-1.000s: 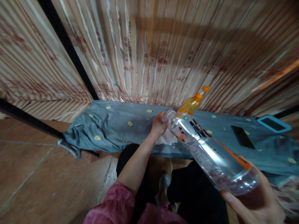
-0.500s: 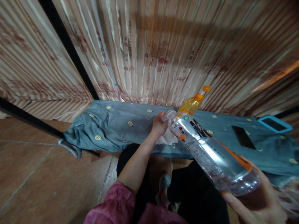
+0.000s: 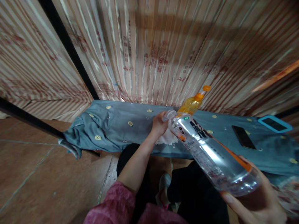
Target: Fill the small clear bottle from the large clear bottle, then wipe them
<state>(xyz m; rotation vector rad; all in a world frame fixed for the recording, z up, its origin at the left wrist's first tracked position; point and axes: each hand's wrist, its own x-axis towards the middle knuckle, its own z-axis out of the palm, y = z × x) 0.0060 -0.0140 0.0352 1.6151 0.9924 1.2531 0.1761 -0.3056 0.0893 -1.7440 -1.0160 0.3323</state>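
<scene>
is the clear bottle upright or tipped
Tipped. The clear bottle lies slanted, its base in the right hand and its mouth pointing away toward the left hand, over the white cloth.

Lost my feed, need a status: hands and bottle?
Right hand grips clear bottle base, tilted. Left hand at its neck, over white cloth. Orange bottle just behind.

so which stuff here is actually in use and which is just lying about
In use: left hand at the neck of the clear plastic bottle; right hand under its base; white cloth.
Lying about: orange drink bottle, black phone, blue-framed device.
</scene>
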